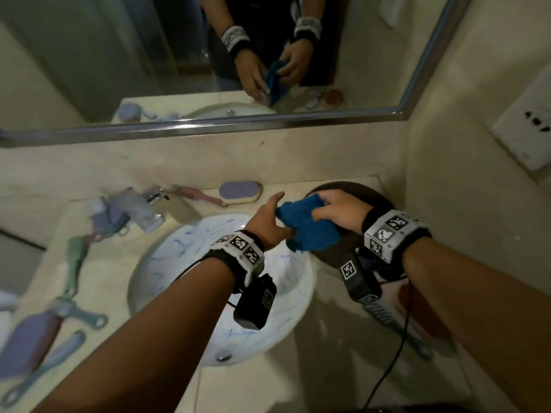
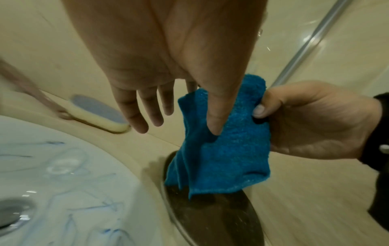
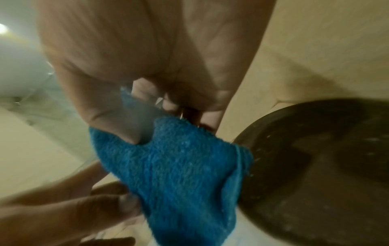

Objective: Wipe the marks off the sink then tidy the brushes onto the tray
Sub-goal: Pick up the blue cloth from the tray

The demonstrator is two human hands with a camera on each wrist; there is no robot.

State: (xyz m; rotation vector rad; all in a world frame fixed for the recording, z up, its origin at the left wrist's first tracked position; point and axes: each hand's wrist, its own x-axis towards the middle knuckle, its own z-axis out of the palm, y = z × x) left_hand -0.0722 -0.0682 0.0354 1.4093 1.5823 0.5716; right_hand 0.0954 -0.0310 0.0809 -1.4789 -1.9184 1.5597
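A beige stone counter (image 1: 343, 368) filled the scene, with a mirror (image 1: 208, 55) along the far wall reflecting both hands and the cloth. Sunk into the counter, left of centre, lay the white round sink (image 1: 176, 257), its bowl covered in blue scribbled marks (image 1: 190, 234), with the drain (image 2: 12, 213) at its bottom. To the right of the sink, in the far right corner, sat a dark round tray (image 1: 357, 189), bare where it showed.

Brushes were scattered on the counter to the left: a purple-headed brush (image 1: 29, 341) and a blue-handled brush (image 1: 56, 356) at the near left, a green brush (image 1: 76, 257) beyond them, a blurred heap of bluish items (image 1: 119, 213) by the tap (image 1: 155, 195), and a pink-handled brush (image 1: 199, 196) at the far edge. Just right of that lay a purple-topped yellow sponge (image 1: 240, 192).

Over the near left rim of the tray, a blue terry cloth (image 1: 307, 228) hung between the two hands, clear of the sink. The right hand (image 1: 340, 213) gripped its upper edge, fingers curled and thumb pinching the fabric. The left hand (image 1: 268, 222) had its fingers (image 2: 145, 109) spread and nearly straight, while its thumb (image 2: 216, 119) pressed against the cloth's face; whether that hand truly clasped the cloth could not be told.
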